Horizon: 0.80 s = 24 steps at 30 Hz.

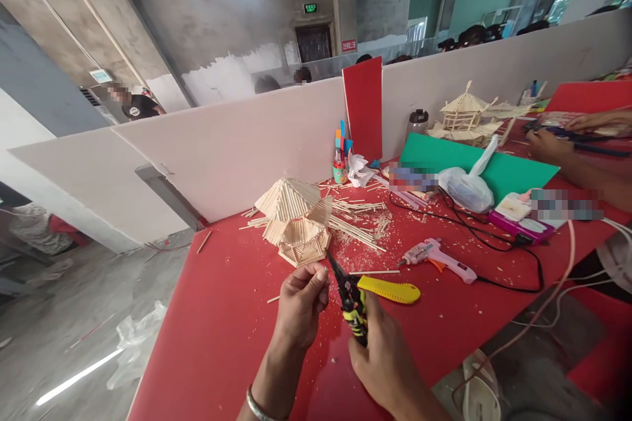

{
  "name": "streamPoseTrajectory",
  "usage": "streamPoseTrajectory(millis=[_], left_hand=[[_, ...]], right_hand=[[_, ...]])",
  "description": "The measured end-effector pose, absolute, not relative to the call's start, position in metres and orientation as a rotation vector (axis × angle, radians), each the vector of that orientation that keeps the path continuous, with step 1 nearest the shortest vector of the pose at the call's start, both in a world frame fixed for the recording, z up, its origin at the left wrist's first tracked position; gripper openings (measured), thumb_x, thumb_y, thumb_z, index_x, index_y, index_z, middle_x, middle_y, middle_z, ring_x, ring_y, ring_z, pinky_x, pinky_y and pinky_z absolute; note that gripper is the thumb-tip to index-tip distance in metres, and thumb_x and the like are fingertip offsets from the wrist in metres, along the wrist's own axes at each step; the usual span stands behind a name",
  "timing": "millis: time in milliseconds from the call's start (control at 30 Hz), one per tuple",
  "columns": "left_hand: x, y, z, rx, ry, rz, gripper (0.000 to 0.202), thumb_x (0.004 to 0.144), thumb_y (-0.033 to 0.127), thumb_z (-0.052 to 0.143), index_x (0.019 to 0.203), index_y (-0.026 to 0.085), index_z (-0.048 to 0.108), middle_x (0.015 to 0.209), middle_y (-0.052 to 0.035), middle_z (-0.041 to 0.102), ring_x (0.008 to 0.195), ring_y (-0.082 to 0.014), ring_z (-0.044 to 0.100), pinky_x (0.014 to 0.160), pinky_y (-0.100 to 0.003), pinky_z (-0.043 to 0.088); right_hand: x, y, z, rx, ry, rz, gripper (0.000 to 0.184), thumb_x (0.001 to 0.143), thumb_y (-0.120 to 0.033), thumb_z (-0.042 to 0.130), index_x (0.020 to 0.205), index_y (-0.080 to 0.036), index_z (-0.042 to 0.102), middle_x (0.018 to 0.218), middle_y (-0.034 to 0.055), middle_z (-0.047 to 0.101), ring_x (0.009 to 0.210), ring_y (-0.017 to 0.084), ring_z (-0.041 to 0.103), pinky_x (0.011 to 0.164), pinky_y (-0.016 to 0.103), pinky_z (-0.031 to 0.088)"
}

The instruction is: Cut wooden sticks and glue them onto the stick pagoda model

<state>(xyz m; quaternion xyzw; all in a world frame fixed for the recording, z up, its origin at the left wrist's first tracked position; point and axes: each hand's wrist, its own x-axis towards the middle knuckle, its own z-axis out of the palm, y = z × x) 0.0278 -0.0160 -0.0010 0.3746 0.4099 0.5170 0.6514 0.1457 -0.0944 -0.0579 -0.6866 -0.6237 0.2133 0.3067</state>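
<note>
My right hand (384, 350) is wrapped round long-nosed pliers (349, 296) with black and yellow handles, their dark tip pointing up and away from me. Beside that tip, my left hand (301, 299) is closed in a pinch; whatever sits between thumb and finger is too small to make out. Just beyond both hands stands a small pavilion model (291, 204) of pale wooden sticks, with a peaked roof and a many-sided base. A yellow utility knife (390, 289) lies to the right of the pliers, partly behind them.
A pink glue gun (439, 258) lies right of the knife, its black cable trailing to a purple power strip (526, 229). Loose sticks (358, 233) and shavings litter the red table (212, 322). A white partition (257, 151) closes the back. Another person's hands (550, 148) work at right.
</note>
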Motion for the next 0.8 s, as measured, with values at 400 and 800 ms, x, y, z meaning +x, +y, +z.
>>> streamPoseTrajectory(millis=[400,800], left_hand=[[0.022,-0.013,0.004,0.647,0.774,1.195,0.038,0.058,0.03,0.089,0.069,0.013,0.057,0.06,0.005,0.051,0.043,-0.0003,0.029,0.037,-0.013,0.021],[0.017,-0.009,-0.001,0.346,0.536,1.109,0.029,0.065,0.01,0.083,0.07,0.011,0.055,0.066,0.0047,0.05,0.045,0.0009,0.032,0.034,-0.008,0.025]], right_hand=[[0.171,-0.101,-0.022,-2.152,-1.843,0.569,0.062,0.07,-0.01,0.051,0.132,-0.011,0.049,0.123,0.0193,0.061,0.108,0.03,0.062,0.088,0.039,0.047],[0.203,-0.074,-0.019,-2.025,-1.852,0.211,0.045,0.09,-0.038,0.042,0.126,-0.018,0.06,0.123,0.0154,0.061,0.111,0.03,0.058,0.089,0.042,0.046]])
